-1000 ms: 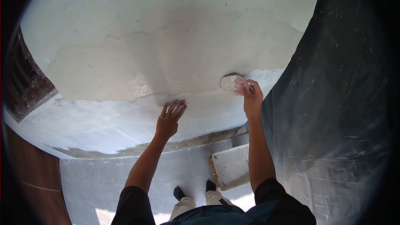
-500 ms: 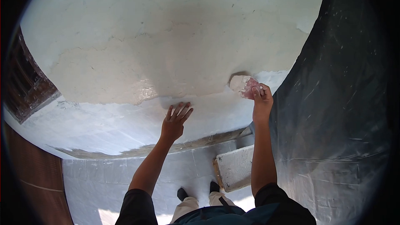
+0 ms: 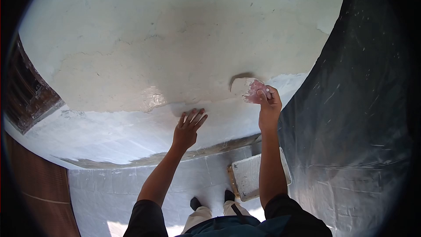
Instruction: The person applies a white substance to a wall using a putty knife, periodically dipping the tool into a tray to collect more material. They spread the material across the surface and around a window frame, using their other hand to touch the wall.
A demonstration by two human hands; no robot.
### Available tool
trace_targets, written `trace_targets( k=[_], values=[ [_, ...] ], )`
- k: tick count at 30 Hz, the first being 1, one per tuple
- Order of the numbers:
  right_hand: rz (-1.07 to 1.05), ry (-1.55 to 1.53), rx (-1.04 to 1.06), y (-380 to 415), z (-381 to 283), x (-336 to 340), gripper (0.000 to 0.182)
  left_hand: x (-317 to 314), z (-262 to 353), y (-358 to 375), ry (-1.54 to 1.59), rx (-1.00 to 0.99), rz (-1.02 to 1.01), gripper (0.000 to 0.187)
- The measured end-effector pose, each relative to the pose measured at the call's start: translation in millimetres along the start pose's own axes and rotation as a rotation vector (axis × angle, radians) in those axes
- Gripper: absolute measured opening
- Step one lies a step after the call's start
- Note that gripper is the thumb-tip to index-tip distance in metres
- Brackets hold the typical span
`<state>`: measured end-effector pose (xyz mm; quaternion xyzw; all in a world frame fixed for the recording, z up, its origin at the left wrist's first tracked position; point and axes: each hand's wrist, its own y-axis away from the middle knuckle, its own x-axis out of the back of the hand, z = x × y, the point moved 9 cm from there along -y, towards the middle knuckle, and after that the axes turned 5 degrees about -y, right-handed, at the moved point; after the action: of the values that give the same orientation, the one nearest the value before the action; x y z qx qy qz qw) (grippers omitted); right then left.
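The wall is damp beige above and whiter below, with an uneven border between the two. Against the white part, near that border, my left hand rests with its fingers spread and nothing in it. To its right, my right hand grips a reddish scraper between thumb and fingers. Pale paste coats the scraper's left part, which is at the wall near the border. A shiny wet patch shows on the wall to the upper left of my left hand.
A paste-smeared tray lies on the grey covered floor, partly behind my right forearm. Dark plastic sheeting hangs at the right. A dark wooden frame is at the left, with a brown panel below.
My right hand and the scraper have moved a little to the left along the wall. My left hand stays spread on the wall. The view has shifted slightly.
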<state>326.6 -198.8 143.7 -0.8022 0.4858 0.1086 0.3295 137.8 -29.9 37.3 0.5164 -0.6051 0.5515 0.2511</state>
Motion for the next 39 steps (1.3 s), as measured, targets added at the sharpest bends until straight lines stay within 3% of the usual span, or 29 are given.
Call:
trace_targets(
  k=[3, 9, 12, 15, 17, 19, 23, 25, 29, 31, 34, 39],
  values=[
    [-0.223, 0.143, -0.033, 4.7, 35.0, -37.7, 0.019, -3.1, 1.6, 1.4, 0.001, 0.006, 0.006, 0.076],
    [0.112, -0.018, -0.061, -22.3, 21.7, 61.7, 0.014, -4.8, -0.6, 2.6, -0.038, -0.010, 0.041, 0.075],
    [0.054, 0.060, -0.062, -11.7, 18.1, 55.8, 0.014, -7.7, 2.0, 1.3, -0.083, -0.028, 0.027, 0.073],
    [-0.134, 0.098, -0.118, -5.3, 50.1, 37.2, 0.019, -9.8, 4.5, 0.4, -0.118, -0.043, 0.011, 0.071],
    [-0.086, 0.144, -0.118, -9.7, 53.1, 46.9, 0.020, -9.9, 5.1, 1.4, -0.113, -0.040, -0.003, 0.071],
    [0.110, 0.066, -0.094, -15.6, 41.1, 76.2, 0.019, -9.2, 3.3, 1.6, -0.107, -0.043, -0.010, 0.071],
    [0.014, -0.061, -0.085, -6.2, 39.2, 62.8, 0.018, -6.7, 5.2, 2.0, -0.118, -0.046, -0.010, 0.071],
    [-0.068, 0.051, -0.123, -8.0, 57.6, 49.6, 0.018, -2.2, 2.4, 0.1, -0.030, 0.004, -0.015, 0.077],
    [0.131, -0.141, -0.121, -7.2, 52.7, 75.4, 0.020, 3.2, 2.5, -1.1, -0.056, 0.009, -0.024, 0.077],
    [0.129, -0.171, -0.111, 1.4, 47.5, 64.3, 0.021, 5.3, 5.3, 0.8, -0.027, 0.006, -0.025, 0.077],
    [-0.088, 0.086, -0.094, 5.8, 58.7, 27.6, 0.018, 5.6, 6.5, 1.4, -0.008, 0.001, -0.039, 0.077],
    [0.156, -0.032, -0.038, 3.9, 29.3, 58.3, 0.016, 11.7, 5.3, 3.4, -0.031, -0.011, -0.059, 0.077]
  ],
)
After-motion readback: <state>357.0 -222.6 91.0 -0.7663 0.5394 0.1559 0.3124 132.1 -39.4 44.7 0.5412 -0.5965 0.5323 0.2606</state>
